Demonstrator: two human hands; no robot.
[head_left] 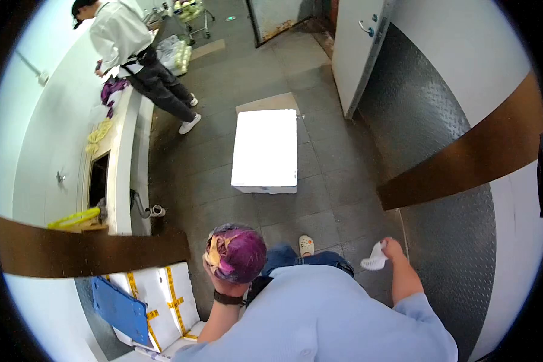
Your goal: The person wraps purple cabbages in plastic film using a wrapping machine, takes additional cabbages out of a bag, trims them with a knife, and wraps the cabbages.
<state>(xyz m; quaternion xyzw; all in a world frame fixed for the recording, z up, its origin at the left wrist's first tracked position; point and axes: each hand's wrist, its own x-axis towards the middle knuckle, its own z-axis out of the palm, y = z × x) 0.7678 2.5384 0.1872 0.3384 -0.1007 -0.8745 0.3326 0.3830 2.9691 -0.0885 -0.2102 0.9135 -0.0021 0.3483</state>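
The left hand (223, 277) grasps a round purple cabbage with a pale, torn-looking patch (236, 253), raised above the grey tiled floor (283, 217); the patch faces left, long axis unclear. The right hand (394, 249) pinches a white ribbed strip (375, 258).

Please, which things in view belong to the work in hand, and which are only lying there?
In the work:
- purple cabbage, in the left hand
- small white item, in the right hand

Probably just lying about:
- large white box on the floor
- blue board by the taped white boxes
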